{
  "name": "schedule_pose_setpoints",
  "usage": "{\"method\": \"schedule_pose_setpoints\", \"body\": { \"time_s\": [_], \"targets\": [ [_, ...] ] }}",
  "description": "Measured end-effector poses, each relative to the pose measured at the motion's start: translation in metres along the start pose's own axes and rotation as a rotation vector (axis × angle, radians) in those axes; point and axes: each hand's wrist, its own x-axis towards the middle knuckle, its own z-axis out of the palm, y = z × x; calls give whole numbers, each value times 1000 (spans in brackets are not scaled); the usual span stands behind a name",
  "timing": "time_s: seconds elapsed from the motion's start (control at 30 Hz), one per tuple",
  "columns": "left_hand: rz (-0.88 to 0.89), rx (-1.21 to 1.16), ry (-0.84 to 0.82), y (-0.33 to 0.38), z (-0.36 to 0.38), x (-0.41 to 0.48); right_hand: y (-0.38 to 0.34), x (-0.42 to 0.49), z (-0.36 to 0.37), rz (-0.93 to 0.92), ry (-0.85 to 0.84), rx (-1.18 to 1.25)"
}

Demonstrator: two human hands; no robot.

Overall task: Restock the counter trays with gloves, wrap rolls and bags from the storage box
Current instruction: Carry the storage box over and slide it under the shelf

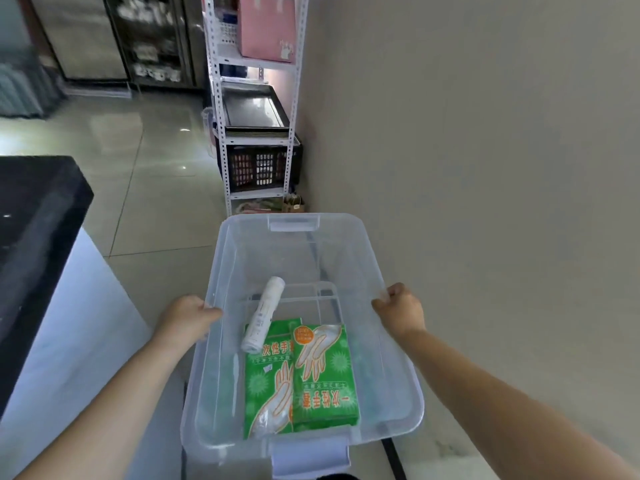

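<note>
1. A person is holding a clear plastic storage box by its two long rims, with the box hanging in front of them above a glossy tiled floor.
2. The left hand is gripping the left rim — fingers curled shut over the edge, thumb lying along the top.
3. The right hand is clamping the right rim in the same way, knuckles up and fingers wrapped closed around the lip.
4. Inside, two green glove packs are lying flat toward the near end: the left glove pack is sitting partly under the right glove pack, whose edge is overlapping it.
5. A white wrap roll is lying at a slant, its lower end resting on the top corner of the left pack and its upper end pointing toward the far wall of the box.
6. The far half of the box floor is showing bare plastic, and the far handle is sitting clear at the rim.
7. To the left, a black-topped counter with a white side is running close beside the left forearm.
8. To the right, a plain wall is standing near the right rim.
9. Ahead, a white metal shelf rack is standing against that wall, just beyond the box's far edge — open tile is stretching away between rack and counter.
</note>
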Motion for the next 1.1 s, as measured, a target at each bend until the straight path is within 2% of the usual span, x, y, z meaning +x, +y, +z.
{"method": "schedule_pose_setpoints", "body": {
  "time_s": [0.33,0.5,0.63,0.83,1.0,1.1],
  "targets": [
    [-125,-44,129,36,-18,144,-85,183,75,-92,-135,100],
    [-276,45,216,59,-36,231,-151,289,118,-176,-223,117],
    [-358,29,290,69,-53,287,-213,359,152,-254,-287,113],
    [-464,-20,370,53,-89,369,-309,423,213,-319,-378,134],
    [-493,-52,458,30,-133,466,-389,466,280,-328,-385,87],
    [-521,-94,456,18,-162,522,-436,486,316,-314,-395,76]
  ]
}}
